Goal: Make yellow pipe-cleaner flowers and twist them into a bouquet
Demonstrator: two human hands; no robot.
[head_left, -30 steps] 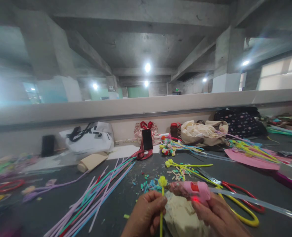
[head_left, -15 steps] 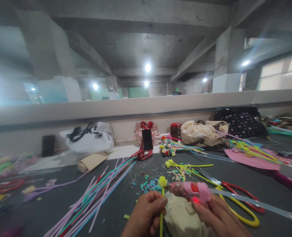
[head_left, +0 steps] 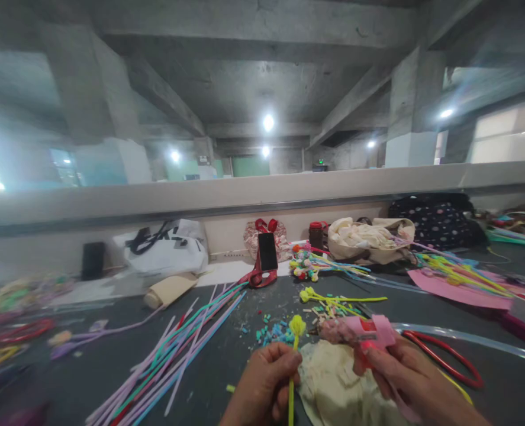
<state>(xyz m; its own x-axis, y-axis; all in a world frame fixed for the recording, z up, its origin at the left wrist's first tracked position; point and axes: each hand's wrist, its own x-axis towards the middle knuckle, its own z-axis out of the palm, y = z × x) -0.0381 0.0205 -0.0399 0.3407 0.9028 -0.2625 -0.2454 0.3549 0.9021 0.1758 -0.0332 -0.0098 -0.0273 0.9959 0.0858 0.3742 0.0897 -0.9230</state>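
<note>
Near the bottom centre my left hand (head_left: 266, 378) pinches the stem of a yellow pipe-cleaner flower (head_left: 297, 325), whose fuzzy head stands upright above the fingertips. To its right, my right hand (head_left: 404, 370) is wrapped round a pink glue gun (head_left: 373, 331). The gun's nozzle points left, a short gap from the flower head. A clear glue stick (head_left: 461, 337) extends right behind the gun. Crumpled cream cloth (head_left: 337, 378) lies below and between the hands. Small blue cut pieces (head_left: 273, 333) are scattered just beyond my left hand.
Long pipe cleaners (head_left: 186, 355) lie to the left. Red-handled scissors (head_left: 461, 376) are partly hidden behind my right hand. A phone (head_left: 267, 251) leans upright at the back, near finished flowers (head_left: 304, 263), a white bag (head_left: 164, 248), a cream bag (head_left: 369, 239) and pink sheet (head_left: 457, 290).
The glue gun has moved right, away from the flower head, and my right hand now grips it lower around the handle. More of the cream cloth shows. The view has shifted slightly.
</note>
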